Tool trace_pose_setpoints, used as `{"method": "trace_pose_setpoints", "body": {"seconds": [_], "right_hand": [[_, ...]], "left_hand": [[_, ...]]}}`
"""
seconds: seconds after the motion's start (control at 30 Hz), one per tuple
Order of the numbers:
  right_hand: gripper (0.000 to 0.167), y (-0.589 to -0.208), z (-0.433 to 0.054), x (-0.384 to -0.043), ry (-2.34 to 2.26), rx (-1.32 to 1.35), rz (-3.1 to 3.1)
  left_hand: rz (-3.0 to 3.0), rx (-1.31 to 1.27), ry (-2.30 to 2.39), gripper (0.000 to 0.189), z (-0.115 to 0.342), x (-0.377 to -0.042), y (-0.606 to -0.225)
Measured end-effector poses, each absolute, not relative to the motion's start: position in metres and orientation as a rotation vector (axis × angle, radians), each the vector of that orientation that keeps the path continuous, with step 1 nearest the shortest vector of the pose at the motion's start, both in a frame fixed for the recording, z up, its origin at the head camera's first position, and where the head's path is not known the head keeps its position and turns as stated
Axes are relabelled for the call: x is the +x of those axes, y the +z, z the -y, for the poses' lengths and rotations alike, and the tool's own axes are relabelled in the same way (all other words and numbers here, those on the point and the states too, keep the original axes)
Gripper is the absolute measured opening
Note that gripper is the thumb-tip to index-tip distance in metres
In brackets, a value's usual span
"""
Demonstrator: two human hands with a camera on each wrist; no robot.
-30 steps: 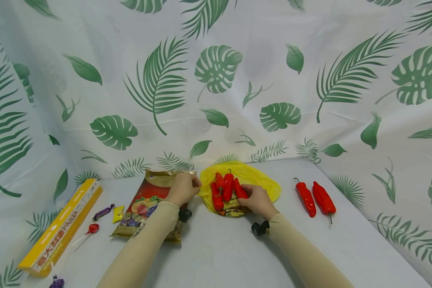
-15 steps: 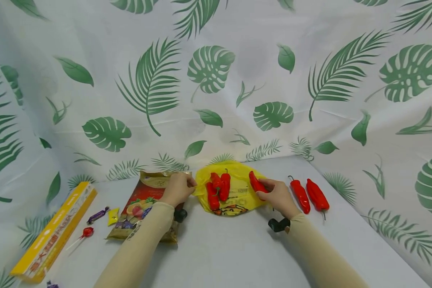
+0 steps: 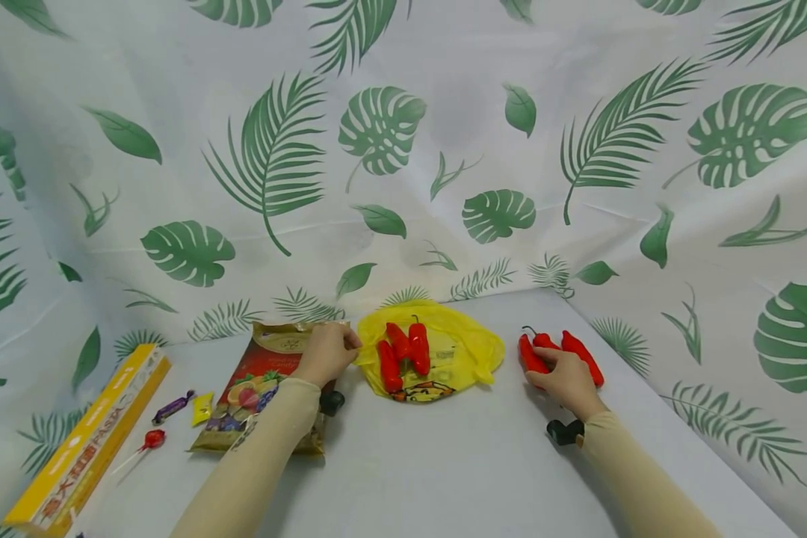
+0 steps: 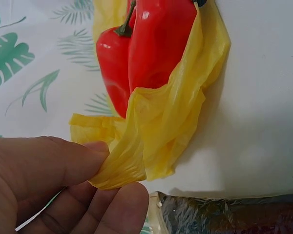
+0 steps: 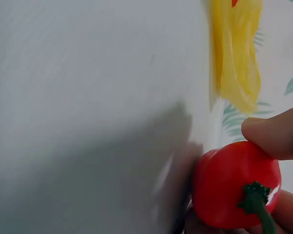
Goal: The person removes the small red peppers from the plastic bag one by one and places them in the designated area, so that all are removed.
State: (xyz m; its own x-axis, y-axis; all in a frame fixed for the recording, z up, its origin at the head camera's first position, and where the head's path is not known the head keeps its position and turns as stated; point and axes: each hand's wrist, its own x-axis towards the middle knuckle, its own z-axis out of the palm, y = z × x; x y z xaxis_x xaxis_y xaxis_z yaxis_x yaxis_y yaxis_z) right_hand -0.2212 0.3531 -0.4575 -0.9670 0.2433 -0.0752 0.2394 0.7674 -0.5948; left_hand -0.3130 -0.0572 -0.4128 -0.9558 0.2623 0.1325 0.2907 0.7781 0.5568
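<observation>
My left hand (image 3: 326,355) pinches the left edge of a yellow plastic bag (image 3: 467,351); in the left wrist view the thumb and fingers grip a gathered fold of it (image 4: 119,165). Three red peppers (image 3: 419,350) lie on the flattened bag. Away to the right, my right hand (image 3: 568,379) holds another red pepper (image 3: 531,357) between thumb and fingers, its green stem (image 5: 256,202) showing in the right wrist view. Beside it are two more red peppers, one partly hidden (image 3: 545,340) behind the hand, the other (image 3: 583,357) farther right.
A red and gold food packet (image 3: 269,373) lies under the left forearm. Farther left are a yellow pasta box (image 3: 87,448), a red lollipop (image 3: 153,439), a purple-wrapped candy (image 3: 173,407) and a small yellow packet (image 3: 202,409). A leaf-print cloth (image 3: 444,149) hangs behind the table.
My right hand has lifted one red pepper off the bag and carried it right, beside the two peppers there. The left hand keeps its pinch on the bag; the head view has shifted slightly.
</observation>
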Motion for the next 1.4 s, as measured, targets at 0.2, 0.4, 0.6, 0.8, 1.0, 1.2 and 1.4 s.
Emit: {"method": "trace_pose_setpoints", "body": {"seconds": [0.2, 0.4, 0.6, 0.8, 1.0, 1.2, 1.4], "right_hand": [[0.070, -0.458, -0.365, -0.221, 0.876, -0.347, 2.945], [0.073, -0.456, -0.375, -0.221, 0.850, -0.374, 2.947], [0.080, -0.450, -0.377, -0.221, 0.877, -0.409, 2.955], [0.078, -0.442, -0.366, -0.227, 0.882, -0.392, 2.935], [0.075, -0.438, -0.341, -0.243, 1.006, -0.293, 2.902], [0.076, -0.443, -0.302, -0.270, 1.192, -0.126, 2.903], [0.078, -0.454, -0.259, -0.293, 1.269, 0.030, 2.946]], "left_hand": [[2.924, -0.442, -0.933, 0.004, 0.060, -0.314, -0.413], [2.920, -0.433, -0.932, 0.005, 0.061, -0.316, -0.412], [2.904, -0.453, -0.925, 0.006, 0.061, -0.318, -0.411], [2.901, -0.454, -0.924, 0.006, 0.061, -0.317, -0.410], [2.906, -0.457, -0.935, 0.006, 0.062, -0.317, -0.412], [2.908, -0.461, -0.934, 0.005, 0.061, -0.317, -0.415], [2.892, -0.497, -0.930, 0.005, 0.059, -0.316, -0.418]]}}
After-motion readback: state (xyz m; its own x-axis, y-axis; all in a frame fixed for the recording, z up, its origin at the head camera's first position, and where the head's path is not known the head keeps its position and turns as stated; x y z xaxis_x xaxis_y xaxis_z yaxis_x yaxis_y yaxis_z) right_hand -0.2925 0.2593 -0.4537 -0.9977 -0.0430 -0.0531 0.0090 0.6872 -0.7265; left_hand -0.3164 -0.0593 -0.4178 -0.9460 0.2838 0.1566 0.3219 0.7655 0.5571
